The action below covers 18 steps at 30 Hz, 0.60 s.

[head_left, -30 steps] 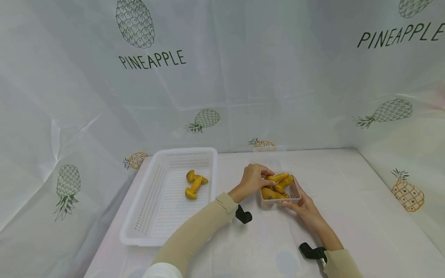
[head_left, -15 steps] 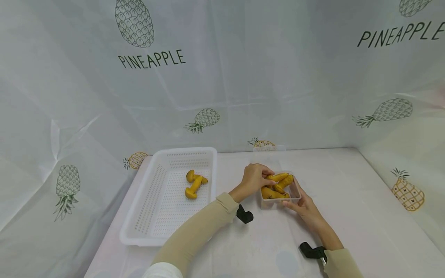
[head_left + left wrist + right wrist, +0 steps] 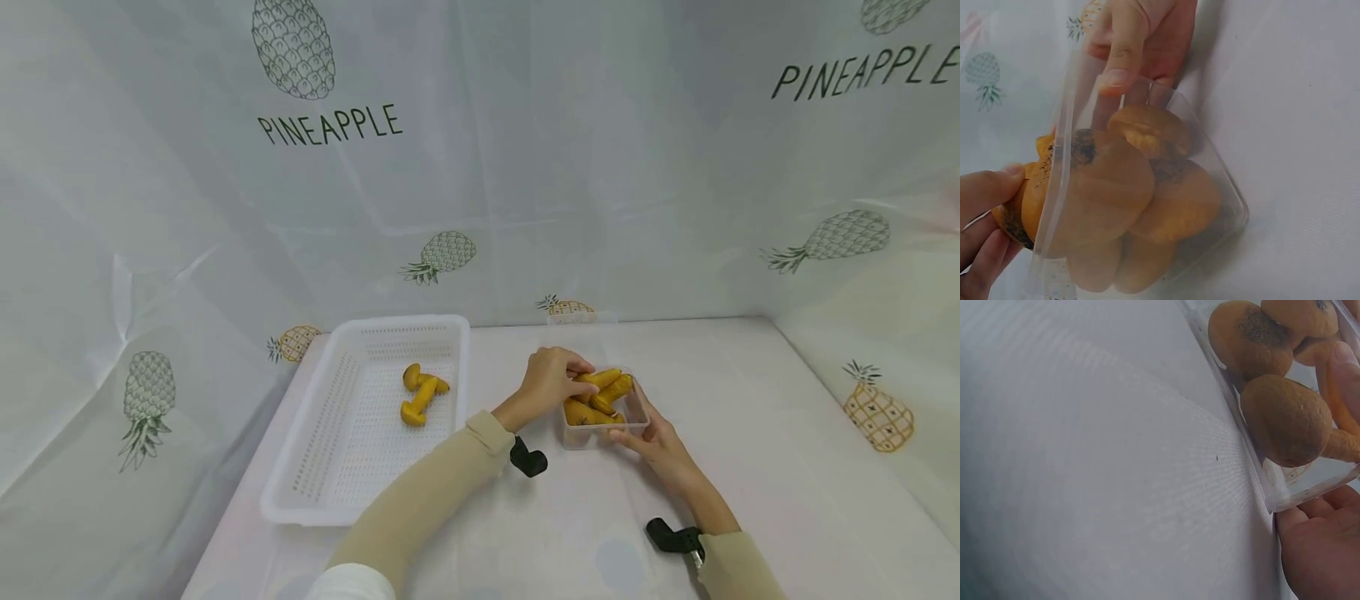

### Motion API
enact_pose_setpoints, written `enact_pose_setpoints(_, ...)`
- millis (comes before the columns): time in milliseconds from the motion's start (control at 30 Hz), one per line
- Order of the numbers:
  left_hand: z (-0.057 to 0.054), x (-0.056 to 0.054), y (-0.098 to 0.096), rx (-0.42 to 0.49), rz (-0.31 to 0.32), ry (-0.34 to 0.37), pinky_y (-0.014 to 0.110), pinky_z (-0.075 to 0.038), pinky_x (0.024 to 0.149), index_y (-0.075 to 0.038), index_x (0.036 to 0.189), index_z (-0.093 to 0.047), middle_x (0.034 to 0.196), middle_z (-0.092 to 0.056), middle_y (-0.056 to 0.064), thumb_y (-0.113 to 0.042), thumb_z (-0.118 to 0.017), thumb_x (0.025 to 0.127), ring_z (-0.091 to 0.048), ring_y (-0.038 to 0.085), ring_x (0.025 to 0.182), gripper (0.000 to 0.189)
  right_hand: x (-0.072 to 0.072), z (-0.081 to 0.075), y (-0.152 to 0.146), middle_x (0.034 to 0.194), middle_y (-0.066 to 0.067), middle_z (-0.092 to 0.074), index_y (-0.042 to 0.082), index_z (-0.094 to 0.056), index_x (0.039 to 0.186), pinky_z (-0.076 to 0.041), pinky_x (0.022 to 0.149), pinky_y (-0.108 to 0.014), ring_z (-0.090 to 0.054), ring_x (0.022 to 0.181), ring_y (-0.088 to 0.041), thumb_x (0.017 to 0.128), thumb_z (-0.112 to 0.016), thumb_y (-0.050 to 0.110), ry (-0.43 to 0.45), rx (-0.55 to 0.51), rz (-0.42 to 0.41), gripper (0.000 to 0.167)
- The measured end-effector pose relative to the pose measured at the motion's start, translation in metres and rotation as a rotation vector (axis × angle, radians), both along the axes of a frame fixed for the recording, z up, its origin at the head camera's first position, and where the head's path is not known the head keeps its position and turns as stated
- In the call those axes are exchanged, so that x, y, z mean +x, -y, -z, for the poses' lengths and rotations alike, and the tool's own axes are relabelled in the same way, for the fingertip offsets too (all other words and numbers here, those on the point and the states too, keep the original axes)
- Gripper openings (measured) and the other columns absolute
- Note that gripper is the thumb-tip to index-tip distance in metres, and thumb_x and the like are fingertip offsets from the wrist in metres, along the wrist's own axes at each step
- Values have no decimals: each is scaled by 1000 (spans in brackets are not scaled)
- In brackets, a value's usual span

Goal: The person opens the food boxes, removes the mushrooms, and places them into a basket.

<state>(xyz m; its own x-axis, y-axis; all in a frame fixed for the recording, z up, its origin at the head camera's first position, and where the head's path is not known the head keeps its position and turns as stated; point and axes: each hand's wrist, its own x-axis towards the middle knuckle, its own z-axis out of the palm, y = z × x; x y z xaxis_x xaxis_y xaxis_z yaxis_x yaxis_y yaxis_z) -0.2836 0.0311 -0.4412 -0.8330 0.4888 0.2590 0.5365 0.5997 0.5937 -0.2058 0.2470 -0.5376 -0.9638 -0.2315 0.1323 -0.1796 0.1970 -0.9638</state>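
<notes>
A clear plastic box (image 3: 581, 439), its lid (image 3: 581, 321) standing up at the back, holds several yellow-brown mushrooms (image 3: 588, 412). With thumb and fingertips my left hand (image 3: 546, 382) pinches a mushroom (image 3: 604, 379) lying on top at the box's left rim. In the left wrist view that pinched mushroom (image 3: 1015, 215) rests against the others, partly above the rim. My right hand (image 3: 663, 450) holds the box by its right side, thumb at the front right corner and fingers along the side wall. Mushrooms lower in the pile are partly hidden.
A white perforated basket (image 3: 345, 433) stands on the left of the white-covered table (image 3: 562, 542), with two mushrooms (image 3: 423, 396) inside. A white sheet printed with pineapples hangs behind and on both sides. Black wrist mounts (image 3: 528, 460) sit at each wrist.
Both hands keep their places on the mushroom and the box. Only a very slight shift of the whole head view shows.
</notes>
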Motion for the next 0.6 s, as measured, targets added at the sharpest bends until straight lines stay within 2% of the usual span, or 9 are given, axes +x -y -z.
enact_pose_setpoints(67, 0, 0, 0, -9, -2, -4, 17, -45, 85, -13, 103, -80, 97, -76, -7, -28, -84, 82, -66, -3, 84, 26, 0, -1, 1, 165, -11, 5, 28, -3, 161, -15, 116, -29, 9, 149, -35, 96, -67, 8, 4, -8, -4, 94)
enact_pose_setpoints(133, 0, 0, 1, -17, 4, -9, 16, -46, 84, -13, 104, -80, 97, -76, -7, -29, -84, 82, -65, -3, 83, 27, 1, -2, 1, 166, -11, 5, 27, -3, 161, -12, 117, -35, 9, 149, -35, 96, -67, 7, -3, -12, -7, 93)
enact_pose_setpoints(367, -5, 0, 4, -3, 12, 25, 9, -48, 74, -12, 105, -80, 98, -76, -6, -27, -85, 81, -66, -3, 82, 28, 2, -3, 2, 166, -9, 3, 28, -4, 161, -10, 116, -38, 7, 150, -35, 96, -67, 9, -1, -1, -2, 93)
enact_pose_setpoints(467, -8, -2, 10, 45, 26, 46, 9, -49, 72, -8, 106, -79, 99, -76, -2, -24, -85, 81, -68, 1, 83, 30, 1, -3, 2, 166, -8, 3, 28, -4, 161, -13, 116, -26, 7, 150, -35, 96, -67, 8, -9, -12, -7, 92)
enact_pose_setpoints(600, -10, -7, 19, 133, 21, 80, 11, -51, 71, -7, 105, -79, 98, -76, -1, -22, -85, 81, -69, 4, 83, 29, 0, 0, 1, 166, -8, 3, 27, -5, 162, -16, 107, -6, 8, 150, -34, 96, -67, 7, -29, -25, -13, 92)
